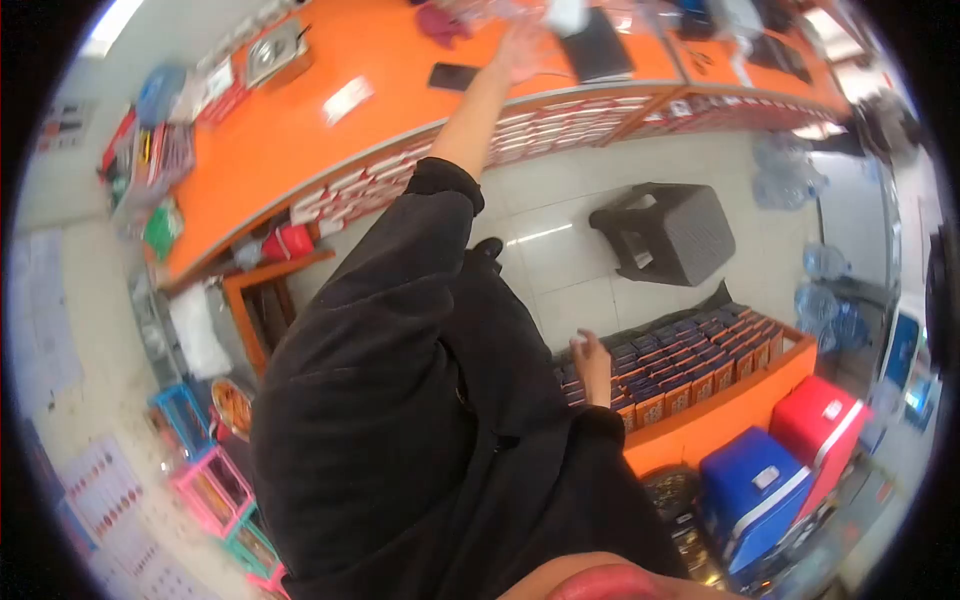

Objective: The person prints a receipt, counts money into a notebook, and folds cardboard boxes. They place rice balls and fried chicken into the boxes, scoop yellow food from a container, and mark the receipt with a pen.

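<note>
Stretched forward over the orange counter [290, 115], my left hand [520, 50] is somewhat blurred, its fingers extended and nothing visible in them. A black phone [453, 76] lies just left of that wrist. To the right are a black notebook [598, 48] and a white crumpled item [567, 15] overlapping its far end. Clear plastic and a dark pink cloth [440, 25] are around the far side. My right hand [592, 365] hangs low, fingers loosely bent and apart, overlapping rows of small dark-topped boxes [690, 365] in an orange-sided case in this view.
A grey plastic stool [680, 235] stands on the tiled floor. Blue [755, 490] and red cooler boxes [820, 440] sit at the lower right. Large clear water bottles [820, 300] line the right side. A metal device [277, 55] and a filled basket [160, 165] occupy the counter's left end.
</note>
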